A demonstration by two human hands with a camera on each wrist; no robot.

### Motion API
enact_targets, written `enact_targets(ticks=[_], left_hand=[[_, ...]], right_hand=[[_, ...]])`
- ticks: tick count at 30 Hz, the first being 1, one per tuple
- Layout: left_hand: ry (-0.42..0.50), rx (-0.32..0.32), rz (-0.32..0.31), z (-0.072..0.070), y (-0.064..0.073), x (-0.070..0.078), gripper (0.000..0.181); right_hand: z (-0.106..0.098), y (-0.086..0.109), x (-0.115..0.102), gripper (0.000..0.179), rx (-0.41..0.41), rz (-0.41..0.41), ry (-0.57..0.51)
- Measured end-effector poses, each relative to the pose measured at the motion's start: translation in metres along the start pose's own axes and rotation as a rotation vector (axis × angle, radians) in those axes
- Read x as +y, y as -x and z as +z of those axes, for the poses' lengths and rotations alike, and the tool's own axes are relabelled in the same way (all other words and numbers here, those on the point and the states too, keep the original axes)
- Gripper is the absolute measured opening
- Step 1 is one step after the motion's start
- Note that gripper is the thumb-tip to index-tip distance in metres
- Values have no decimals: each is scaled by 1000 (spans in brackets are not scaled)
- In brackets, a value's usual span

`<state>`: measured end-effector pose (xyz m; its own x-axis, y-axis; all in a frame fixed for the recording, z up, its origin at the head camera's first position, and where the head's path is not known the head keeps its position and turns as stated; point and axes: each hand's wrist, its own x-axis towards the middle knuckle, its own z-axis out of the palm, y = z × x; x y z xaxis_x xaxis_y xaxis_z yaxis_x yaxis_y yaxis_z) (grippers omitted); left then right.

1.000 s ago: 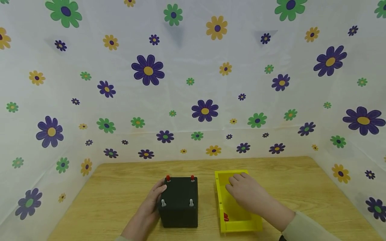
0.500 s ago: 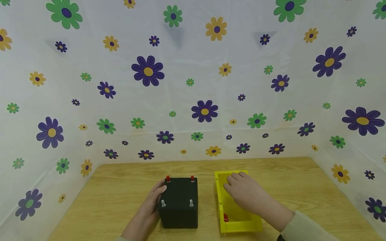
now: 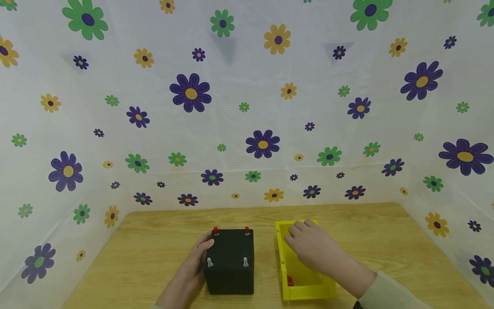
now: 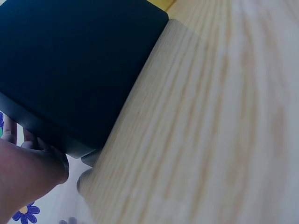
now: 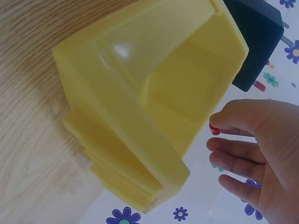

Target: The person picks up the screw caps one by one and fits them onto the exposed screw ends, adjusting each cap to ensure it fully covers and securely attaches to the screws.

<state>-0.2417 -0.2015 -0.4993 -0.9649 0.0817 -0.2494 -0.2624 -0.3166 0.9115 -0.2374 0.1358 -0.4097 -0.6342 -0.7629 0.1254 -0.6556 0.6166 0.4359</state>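
A black box stands on the table, with a toggle switch at each corner of its top. The two far switches wear red caps; the two near ones show bare metal levers. My left hand holds the box at its far left side, thumb near the top edge. Over the yellow bin is my right hand. The right wrist view shows its thumb and index finger pinching a small red switch cap, the other fingers loosely bent. More red caps lie in the bin's near left corner.
The bin stands to the right of the box, with a strip of wooden table between them. A white sheet printed with flowers encloses the table at the back and both sides.
My right hand has shifted slightly left over the bin. The left hand and the box keep their place, and the head view has tilted a little.
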Motion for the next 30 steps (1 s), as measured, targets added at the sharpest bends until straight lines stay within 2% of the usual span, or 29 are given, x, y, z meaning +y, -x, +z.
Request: enact_targets(ticks=[4, 13, 22, 30], left_hand=[[6, -18, -4, 0, 1, 0, 66], [16, 1, -5, 0, 2, 1, 69], [14, -50, 7, -1, 1, 1, 66], [-15, 40, -10, 1, 0, -1, 65]], right_hand=[[-1, -1, -1, 10, 13, 1, 4], [-6, -3, -2, 13, 43, 4, 19], [-13, -4, -4, 13, 61, -7, 23], [-16, -7, -7, 18, 59, -9, 4]])
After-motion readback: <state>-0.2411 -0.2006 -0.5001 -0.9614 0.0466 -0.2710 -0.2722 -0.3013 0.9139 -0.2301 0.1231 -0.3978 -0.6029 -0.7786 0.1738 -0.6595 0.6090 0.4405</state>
